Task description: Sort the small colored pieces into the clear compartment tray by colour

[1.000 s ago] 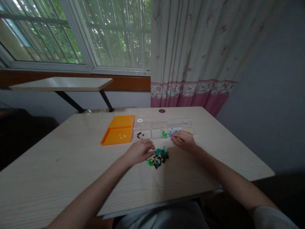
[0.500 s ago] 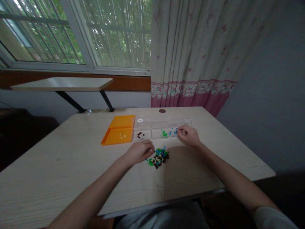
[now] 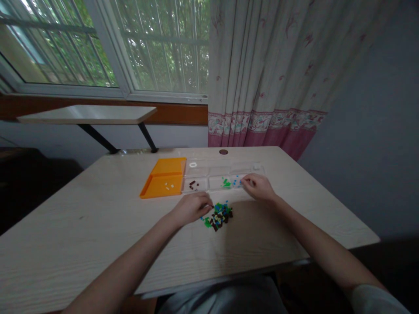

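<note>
A mixed pile of small toy building bricks, in brown, green, blue and pale yellow, lies on the table. At the pile's left edge is my left hand, its fingers pinched, with a small brown brick showing at the tips. My right hand is closed in a pinch over the right front compartment of the clear divided tray; anything between its fingertips is too small to make out. Beside those fingers, blue bricks lie in the tray. Green bricks and brown bricks sit further left in it.
An orange two-part tray with a few white pieces adjoins the clear tray's left end. A white ring rests in a back compartment. A raised shelf stands at the back left of the wooden table.
My right hand has shifted slightly left over the blue bricks. My left hand stays at the pile, and the whole view has moved a little.
</note>
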Demonstrator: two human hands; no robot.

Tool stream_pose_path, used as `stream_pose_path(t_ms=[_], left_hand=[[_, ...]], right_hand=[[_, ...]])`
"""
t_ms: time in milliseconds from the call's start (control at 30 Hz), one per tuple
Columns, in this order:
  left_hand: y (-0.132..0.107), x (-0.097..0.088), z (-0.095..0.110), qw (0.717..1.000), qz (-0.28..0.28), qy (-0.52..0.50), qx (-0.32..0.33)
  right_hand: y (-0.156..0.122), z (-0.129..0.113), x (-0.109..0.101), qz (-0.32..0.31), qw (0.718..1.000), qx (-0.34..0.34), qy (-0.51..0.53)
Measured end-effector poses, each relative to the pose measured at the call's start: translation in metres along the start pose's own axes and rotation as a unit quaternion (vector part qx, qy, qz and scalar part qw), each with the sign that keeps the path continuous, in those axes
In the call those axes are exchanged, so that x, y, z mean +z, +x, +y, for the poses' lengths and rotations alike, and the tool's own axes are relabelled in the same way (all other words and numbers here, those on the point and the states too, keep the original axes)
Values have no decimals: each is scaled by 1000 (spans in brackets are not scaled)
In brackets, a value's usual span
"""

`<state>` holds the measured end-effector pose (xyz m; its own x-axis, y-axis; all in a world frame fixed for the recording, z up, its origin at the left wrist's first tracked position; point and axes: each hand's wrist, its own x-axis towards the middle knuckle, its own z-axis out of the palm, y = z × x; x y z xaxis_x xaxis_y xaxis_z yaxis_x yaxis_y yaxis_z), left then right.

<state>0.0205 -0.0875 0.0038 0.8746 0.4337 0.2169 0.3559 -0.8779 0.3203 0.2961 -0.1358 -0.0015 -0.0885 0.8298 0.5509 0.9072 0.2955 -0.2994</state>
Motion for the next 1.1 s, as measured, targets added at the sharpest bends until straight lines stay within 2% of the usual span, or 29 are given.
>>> stream_pose_path(t_ms=[133,200,367,467,633,800,933,1100], left_hand=[[1,2,-1,1000,18,-7,2],[0,1,-3,998,53,-22,9],[-3,-5,-4,982,183,-32,18],[-5,-9,-2,974,223,-12,28],[-8,-17,-5,974,222,45,15],[-10,-25,-19,963,235,97,-84],[-7,-22,-27,951,240,132,-146],[-4,-17,-28,957,215,118,-154]], right_hand=[[-7,-17,7,-110,987,-106,40],[-11,-24,12,-141,980,-135,48],[-15,-28,23,-147,977,-153,34],[-15,-26,25,-149,975,-160,35],[-15,-24,27,-151,977,-148,35],[-14,-24,30,-148,976,-152,46],[-14,-26,30,-147,977,-152,36],[-14,-31,27,-130,980,-145,36]])
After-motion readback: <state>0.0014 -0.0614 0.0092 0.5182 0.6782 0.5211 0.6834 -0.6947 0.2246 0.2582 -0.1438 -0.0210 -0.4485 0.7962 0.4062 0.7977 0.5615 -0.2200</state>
